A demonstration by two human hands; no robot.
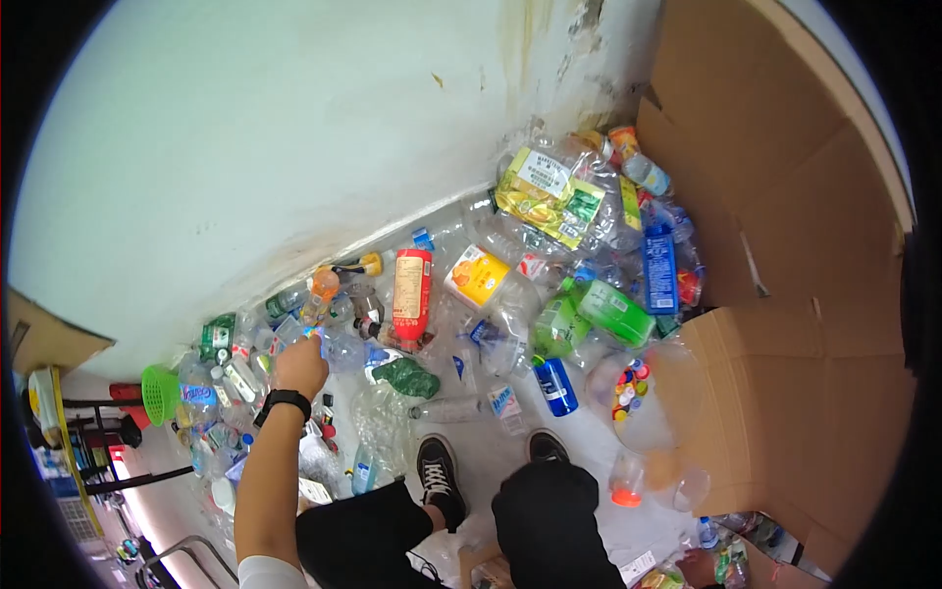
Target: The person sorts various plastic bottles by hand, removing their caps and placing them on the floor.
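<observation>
Wall: the white wall (245, 137) rises beyond your reaching hand, stained where it meets the floor.
Cardboard: a big brown cardboard box (785, 275) stands open well to the right of your grip, past the whole heap.
Bottle heap: crushed plastic bottles (510, 324) cover the floor from your hand rightward to the cardboard.
Clear bag: a clear bag of coloured caps (636, 385) lies far right of your grip, against the cardboard flap.
Your legs: you squat in black trousers, your black sneakers (442, 476) below and right of the grip.
Red bottle: a red labelled bottle (412, 287) stands upright, right of your grip and a little beyond it.
Green bottle: a flattened green bottle (613, 312) lies well to the right.
Green basket: a small green basket (160, 393) sits left of your hand, slightly nearer you.
Left hand: your left hand (299, 368), black watch (285, 401) on the wrist, reaches into the heap with fingers curled onto a clear bottle (339, 346); you cannot tell whether they pinch it or only touch it.
Clear bottle: it lies just beyond your fingertips, among others near the wall.
Right hand: your right hand (699, 567) sits low at the frame's bottom, far right of the other; its fingers are too small and cut off to judge.
</observation>
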